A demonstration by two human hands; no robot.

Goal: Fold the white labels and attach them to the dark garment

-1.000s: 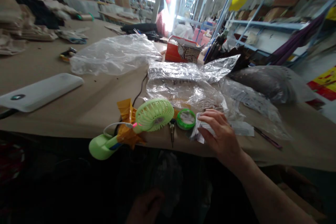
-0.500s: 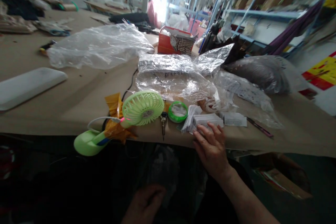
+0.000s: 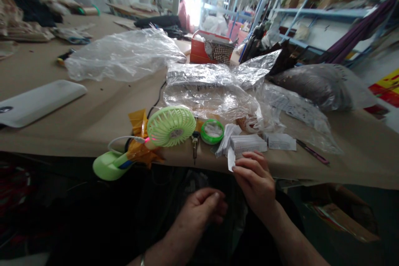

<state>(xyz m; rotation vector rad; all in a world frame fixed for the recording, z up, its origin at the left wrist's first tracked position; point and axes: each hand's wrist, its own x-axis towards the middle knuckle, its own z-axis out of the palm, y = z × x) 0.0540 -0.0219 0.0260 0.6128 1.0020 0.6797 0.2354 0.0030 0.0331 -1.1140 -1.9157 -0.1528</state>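
At the near edge of the tabletop (image 3: pixel 106 135), a narrow white slip (image 3: pixel 231 160) is now pinched between the thumb and fingers of the right hand (image 3: pixel 257 181), where half a second ago those fingers were laid on the paper stack (image 3: pixel 248 144). The left hand (image 3: pixel 204 208) has been raised from low in the dark toward the right one; it is curled closed below the edge, apart from the slip, and nothing can be seen in its grasp. By this change, one piece is judged to have been singled out from the stack, while most of the paper has been left on the tabletop. Thin, matt paper is shown by the slip, whereas a blocky shape with fine printed lines is formed by the stack; looser folded slips (image 3: pixel 227 138) are leaned against its left side, and a lower stack (image 3: pixel 281 141) is set just to its right. Farther left, a round green tub (image 3: pixel 212 131) is filled with something pale, and beside it a slender pointed tool (image 3: pixel 195 148) is laid. Behind these, crinkled, glossy clear plastic (image 3: pixel 208 91) is spread, and a ribbed pale-green fan (image 3: pixel 171 126) is wrapped at its neck in shiny brown tape (image 3: pixel 141 153).
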